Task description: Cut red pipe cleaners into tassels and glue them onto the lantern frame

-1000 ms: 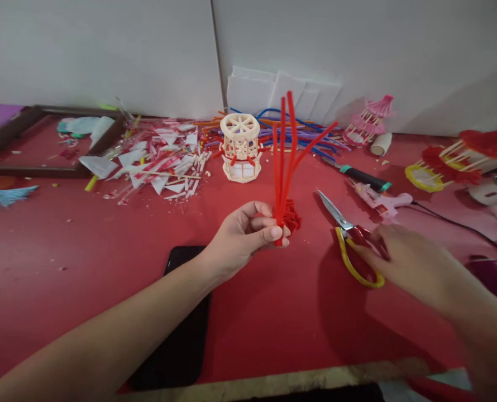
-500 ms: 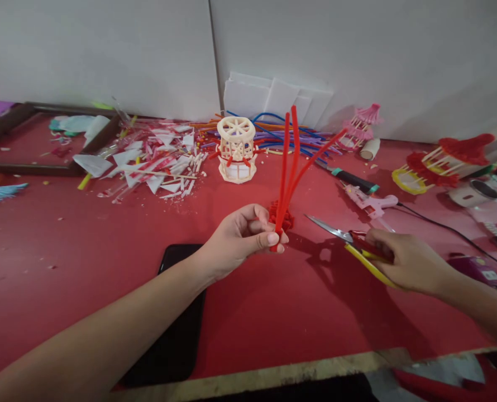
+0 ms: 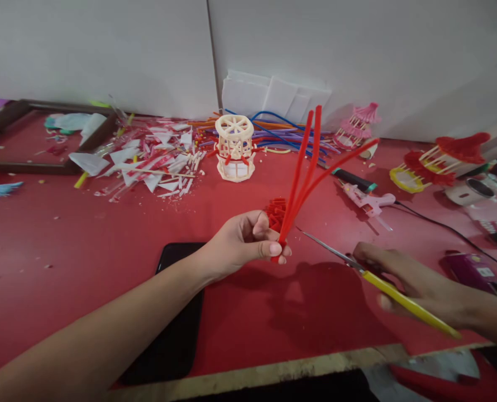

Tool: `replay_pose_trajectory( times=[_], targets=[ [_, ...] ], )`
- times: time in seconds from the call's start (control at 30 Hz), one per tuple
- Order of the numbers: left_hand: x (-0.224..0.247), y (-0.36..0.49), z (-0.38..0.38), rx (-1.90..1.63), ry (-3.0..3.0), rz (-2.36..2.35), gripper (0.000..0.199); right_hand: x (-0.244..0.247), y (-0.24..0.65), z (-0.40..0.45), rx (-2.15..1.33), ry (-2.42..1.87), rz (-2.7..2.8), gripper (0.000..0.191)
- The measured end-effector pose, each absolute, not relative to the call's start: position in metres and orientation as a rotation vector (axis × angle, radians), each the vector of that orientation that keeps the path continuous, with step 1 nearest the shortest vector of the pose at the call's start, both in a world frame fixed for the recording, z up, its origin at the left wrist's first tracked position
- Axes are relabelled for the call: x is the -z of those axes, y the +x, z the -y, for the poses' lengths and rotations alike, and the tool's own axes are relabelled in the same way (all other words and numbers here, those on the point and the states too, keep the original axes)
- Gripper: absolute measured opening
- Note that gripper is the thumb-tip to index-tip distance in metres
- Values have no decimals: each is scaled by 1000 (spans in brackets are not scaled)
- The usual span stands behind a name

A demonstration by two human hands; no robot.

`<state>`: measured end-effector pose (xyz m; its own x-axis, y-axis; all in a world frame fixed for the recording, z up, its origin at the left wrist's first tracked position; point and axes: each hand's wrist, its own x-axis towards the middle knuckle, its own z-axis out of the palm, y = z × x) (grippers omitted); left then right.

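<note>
My left hand pinches the lower ends of three red pipe cleaners between thumb and fingers. They fan out upward and lean to the right. Just behind my fingers lies a small pile of short red pieces, partly covered by the hand. My right hand is closed around yellow-handled scissors. Their metal blades point left toward the base of the pipe cleaners, without touching them. Beyond stands a cream openwork stick model with red pieces around its middle.
A black phone lies under my left forearm. A pink glue gun with its cord lies at right, near a red and yellow stick model. Paper and straw scraps cover the back left, beside a dark frame.
The pipe cleaners have tilted further right, and my left hand has dropped slightly. The scissors have turned in my right hand, with the yellow handle swung down and to the right.
</note>
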<state>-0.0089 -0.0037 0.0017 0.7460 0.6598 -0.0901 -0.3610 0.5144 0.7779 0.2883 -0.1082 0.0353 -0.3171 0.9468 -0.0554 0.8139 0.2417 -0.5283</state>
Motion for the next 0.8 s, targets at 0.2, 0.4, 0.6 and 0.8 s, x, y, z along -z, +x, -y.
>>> replay_pose_trajectory(
  times=[0.2, 0.4, 0.6, 0.8],
  targets=[
    [-2, -10, 4, -572, 758, -380, 46, -33, 287, 104, -911, -1533, 2335, 41],
    [-3, -10, 3, -536, 739, -366, 47, -32, 287, 101, -1010, -1580, 2373, 40],
    [1, -11, 4, -526, 760, -377, 44, -24, 285, 95, -1301, -1663, 2332, 42],
    [5, -8, 3, -613, 828, -396, 32, -25, 292, 90, -1150, -1774, 2304, 48]
  ],
)
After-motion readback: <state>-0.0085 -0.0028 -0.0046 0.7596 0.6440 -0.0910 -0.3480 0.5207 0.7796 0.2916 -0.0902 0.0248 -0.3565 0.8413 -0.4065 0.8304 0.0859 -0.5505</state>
